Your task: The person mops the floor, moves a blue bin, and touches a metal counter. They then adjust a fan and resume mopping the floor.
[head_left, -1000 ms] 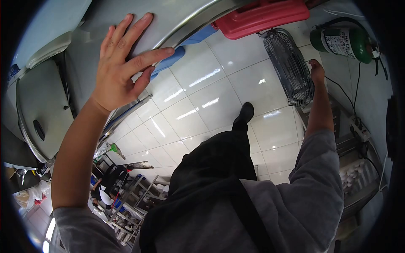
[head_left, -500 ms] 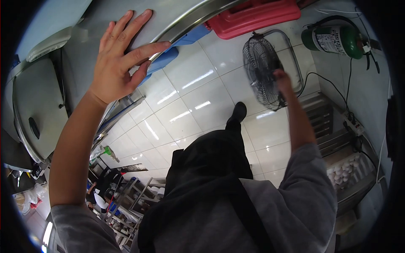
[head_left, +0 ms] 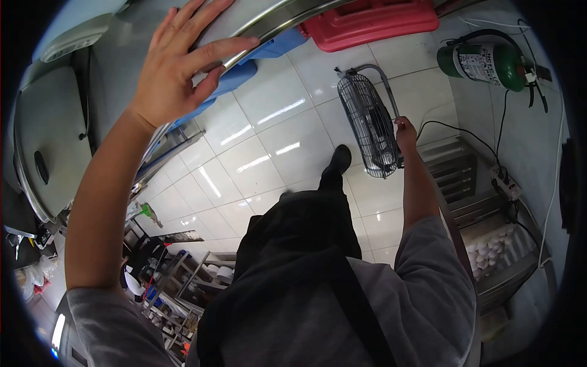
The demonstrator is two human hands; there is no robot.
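Note:
My left hand lies with spread fingers on the steel table top, its thumb and forefinger reaching over the metal rim. Lower down on the right, my right hand is closed at the back of a black electric fan. The fan's wire cage is seen nearly edge-on, above the tiled floor. A grey tubular stand curves behind it. Exactly which part my fingers grip is hidden.
A red plastic container and blue containers sit beside the table. The green cylinder is by the right wall, above cables and a power strip. Eggs rest on a slatted rack. Shelving stands lower left.
The fan has turned from showing its broad face to nearly edge-on and shifted slightly left. My right hand has moved a little lower. My left hand stays on the table, higher in view.

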